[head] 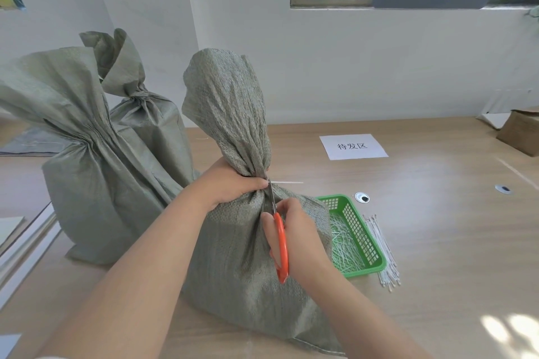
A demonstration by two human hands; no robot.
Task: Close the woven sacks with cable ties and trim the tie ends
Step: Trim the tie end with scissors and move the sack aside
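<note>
left hand (230, 183) gripped the neck of the grey-green woven sack (242, 271) | right hand (300, 242) held orange-handled scissors (281, 242), blades at the white cable tie end (288, 182) poking right | sack stood on the pale wooden surface (452, 242), green plastic basket (360, 232) just beside it

I counted three woven sacks (248, 256), one pair of scissors (281, 245), one green basket (364, 269), one paper label (353, 146), two grommets (362, 197), one bundle of cable ties (385, 253).
</note>
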